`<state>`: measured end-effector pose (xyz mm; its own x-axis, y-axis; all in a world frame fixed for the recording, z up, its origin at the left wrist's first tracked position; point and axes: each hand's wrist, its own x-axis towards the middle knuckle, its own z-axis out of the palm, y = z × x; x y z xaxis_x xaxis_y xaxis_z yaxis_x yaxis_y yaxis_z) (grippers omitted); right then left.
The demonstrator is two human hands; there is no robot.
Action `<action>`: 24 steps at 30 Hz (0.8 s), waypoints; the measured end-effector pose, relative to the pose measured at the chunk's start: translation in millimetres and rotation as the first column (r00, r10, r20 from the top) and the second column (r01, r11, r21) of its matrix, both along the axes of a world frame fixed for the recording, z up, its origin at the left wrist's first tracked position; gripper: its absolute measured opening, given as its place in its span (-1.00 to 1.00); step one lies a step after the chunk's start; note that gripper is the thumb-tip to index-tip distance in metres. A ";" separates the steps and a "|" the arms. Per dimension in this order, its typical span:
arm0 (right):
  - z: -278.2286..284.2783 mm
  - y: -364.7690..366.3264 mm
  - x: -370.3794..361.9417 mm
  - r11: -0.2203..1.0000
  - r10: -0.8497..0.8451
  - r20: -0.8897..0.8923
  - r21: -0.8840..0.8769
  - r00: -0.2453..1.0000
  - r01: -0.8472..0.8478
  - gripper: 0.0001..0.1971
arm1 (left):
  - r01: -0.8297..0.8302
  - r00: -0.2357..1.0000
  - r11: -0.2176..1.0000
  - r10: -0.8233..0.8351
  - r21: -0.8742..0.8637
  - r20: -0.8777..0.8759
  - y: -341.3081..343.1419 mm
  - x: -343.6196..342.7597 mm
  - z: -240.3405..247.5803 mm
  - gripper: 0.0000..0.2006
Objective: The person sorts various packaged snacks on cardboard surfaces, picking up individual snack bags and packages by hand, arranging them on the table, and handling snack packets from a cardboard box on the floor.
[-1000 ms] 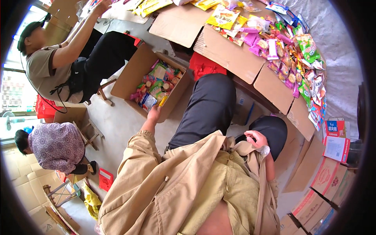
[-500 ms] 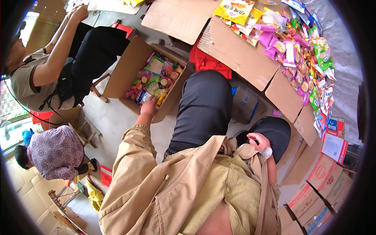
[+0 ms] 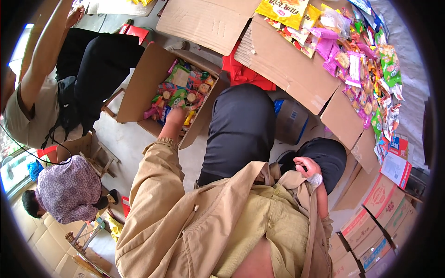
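My left hand (image 3: 175, 117) reaches down into an open cardboard box (image 3: 139, 88) at the left of my knee. Its fingers are hidden among small wrapped snacks (image 3: 178, 98) in mixed colours, so whether it grips one cannot be made out. A blue-and-white packet (image 3: 165, 112) lies right beside that hand, and a yellow packet (image 3: 189, 118) is on its other side. My right hand (image 3: 308, 166) rests by my right thigh at the edge of my beige jacket. Its fingers are loosely bent and apart, with nothing seen in them.
A cardboard-covered table (image 3: 287, 65) curves ahead, heaped on the right with snack packets (image 3: 354, 69). Red plastic stools or bags (image 3: 245, 69) and a clear container (image 3: 291, 121) stand beneath it. Two people (image 3: 69, 187) work at left. Stacked cartons (image 3: 371, 227) are at lower right.
My left hand has pushed slightly deeper into the snacks in the box. The person at upper left has moved their arms. My right hand stays put, and the whole view has shifted slightly.
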<state>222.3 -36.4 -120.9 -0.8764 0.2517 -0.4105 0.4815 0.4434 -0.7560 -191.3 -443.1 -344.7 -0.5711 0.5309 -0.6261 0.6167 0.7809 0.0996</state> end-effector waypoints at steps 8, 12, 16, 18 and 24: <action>-5.3 -1.9 -8.3 1.000 0.002 -0.001 0.004 1.000 -0.002 -0.68 | -0.004 1.000 1.000 0.003 0.027 0.014 34.1 -4.3 25.9 -0.60; -2.5 -1.1 -5.2 1.000 -0.004 -0.010 0.024 1.000 0.004 -0.68 | -0.068 0.998 0.998 0.068 -0.006 -0.017 42.5 -8.5 22.9 -0.67; -3.0 -0.6 -7.0 1.000 0.001 -0.022 0.018 1.000 -0.001 -0.66 | -0.083 0.995 0.994 0.087 0.065 -0.056 22.5 -8.1 37.2 -0.73; 0.3 -1.0 -7.7 1.000 -0.001 -0.029 0.016 1.000 0.002 -0.65 | -0.074 0.994 0.992 0.082 0.101 -0.079 10.7 -4.3 52.3 -0.74; 4.5 -2.6 -7.6 1.000 0.006 -0.075 0.023 0.997 -0.004 -0.67 | -0.176 0.952 0.909 0.255 0.379 -0.169 -35.7 3.6 92.4 -0.82</action>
